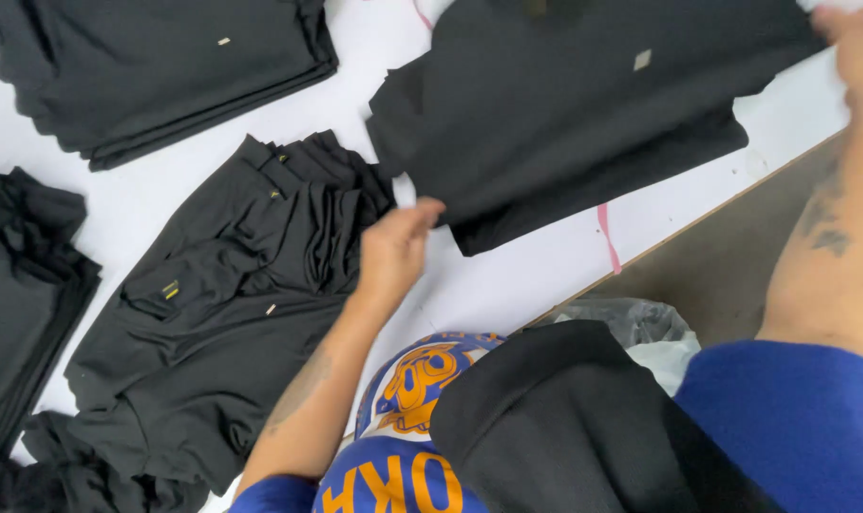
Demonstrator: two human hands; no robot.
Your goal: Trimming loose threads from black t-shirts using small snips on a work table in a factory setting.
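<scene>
I have a folded black garment (583, 114) stretched out between my two hands, lying flat across the upper middle of the white tabletop (507, 285). My left hand (393, 249) has its fingers (422, 214) closed together on the garment's lower left corner. My right hand (859, 43) is at the top right edge of the view, blurred and partly cut off; it sits at the garment's far right corner, but I cannot tell how its fingers are set.

Just left of my left hand lies a loose heap of black garments (222, 304), rumpled and spread open, touching my wrist's side. A neat stack of folded black cloth (156, 66) sits at the upper left, well apart from the piece I hold. Another black stack (23, 294) runs along the left edge. Nothing lies between my hands and the garment.

Close to my body a dark piece of cloth (564, 427) hangs over my blue shirt (403, 446) with orange print. Beside it is a crumpled clear plastic bag (631, 328).

The tabletop is white, with a pink mark (607, 237) near its front edge. Past that edge shows a grey-brown floor (726, 275).
</scene>
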